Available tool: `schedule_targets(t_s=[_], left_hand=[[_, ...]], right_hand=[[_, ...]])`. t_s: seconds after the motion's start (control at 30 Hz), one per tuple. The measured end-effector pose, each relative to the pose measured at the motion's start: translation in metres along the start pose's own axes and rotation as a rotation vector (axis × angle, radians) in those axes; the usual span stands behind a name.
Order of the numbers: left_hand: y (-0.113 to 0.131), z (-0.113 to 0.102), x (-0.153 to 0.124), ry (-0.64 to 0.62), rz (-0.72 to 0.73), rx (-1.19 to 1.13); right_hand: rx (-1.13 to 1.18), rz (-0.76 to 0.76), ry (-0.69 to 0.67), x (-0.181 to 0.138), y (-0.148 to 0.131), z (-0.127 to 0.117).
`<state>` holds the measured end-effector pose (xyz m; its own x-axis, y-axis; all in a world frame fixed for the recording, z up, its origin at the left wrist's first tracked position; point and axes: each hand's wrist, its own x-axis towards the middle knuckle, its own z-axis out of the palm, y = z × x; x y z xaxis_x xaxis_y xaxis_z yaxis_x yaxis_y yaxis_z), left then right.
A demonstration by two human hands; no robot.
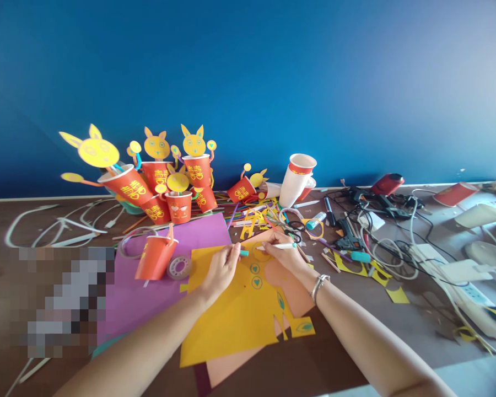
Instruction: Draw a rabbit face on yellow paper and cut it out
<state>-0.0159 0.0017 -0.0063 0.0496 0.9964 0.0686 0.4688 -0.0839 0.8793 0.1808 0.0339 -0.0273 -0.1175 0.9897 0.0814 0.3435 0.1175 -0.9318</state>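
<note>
My left hand is pinched on a small teal pen cap, resting on a yellow paper sheet. My right hand grips a white marker pen lying almost level, its tip pointing left toward the cap. The two hands are close together over the sheet's top edge. Small teal circles with hearts are drawn on the yellow sheet. An orange-pink sheet lies under it, a purple sheet to the left. A bracelet is on my right wrist.
An orange cup and a tape roll sit on the purple sheet. Red cups with yellow rabbit faces stand at the back left, stacked cups at centre. Straws, scissors, a glue gun, cables and a power strip crowd the right.
</note>
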Motion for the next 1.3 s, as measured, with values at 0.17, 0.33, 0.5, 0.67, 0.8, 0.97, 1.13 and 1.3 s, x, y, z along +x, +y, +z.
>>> schedule_targets(t_s=[0.17, 0.33, 0.5, 0.67, 0.8, 0.97, 1.13, 1.3], left_hand=[[-0.0023, 0.0001, 0.0005, -0.006, 0.022, 0.014], [-0.0042, 0.0009, 0.0003, 0.003, 0.023, 0.015], [-0.0054, 0.0019, 0.0001, -0.006, 0.017, -0.001], [-0.0058, 0.0017, 0.0003, -0.007, 0.025, 0.004], [-0.0056, 0.0013, 0.0003, -0.007, 0.025, 0.011], [-0.0055, 0.0016, 0.0004, -0.004, 0.026, 0.012], [-0.0054, 0.0018, 0.0004, -0.006, 0.019, -0.003], [-0.0067, 0.0017, 0.0007, 0.006, 0.040, 0.008]], right_hand=[[0.006, -0.011, -0.010, 0.0003, 0.0011, -0.0003], [0.015, -0.017, -0.024, -0.0002, 0.0018, -0.0006], [0.003, 0.000, -0.018, -0.0004, 0.0013, 0.0005], [-0.019, -0.001, -0.010, -0.0009, -0.0016, 0.0007], [-0.021, -0.023, 0.000, -0.0022, -0.0043, 0.0000], [-0.024, -0.025, 0.014, -0.0026, -0.0038, 0.0004], [-0.009, -0.037, 0.031, -0.0031, -0.0030, 0.0008], [0.003, -0.043, 0.029, -0.0042, -0.0068, 0.0005]])
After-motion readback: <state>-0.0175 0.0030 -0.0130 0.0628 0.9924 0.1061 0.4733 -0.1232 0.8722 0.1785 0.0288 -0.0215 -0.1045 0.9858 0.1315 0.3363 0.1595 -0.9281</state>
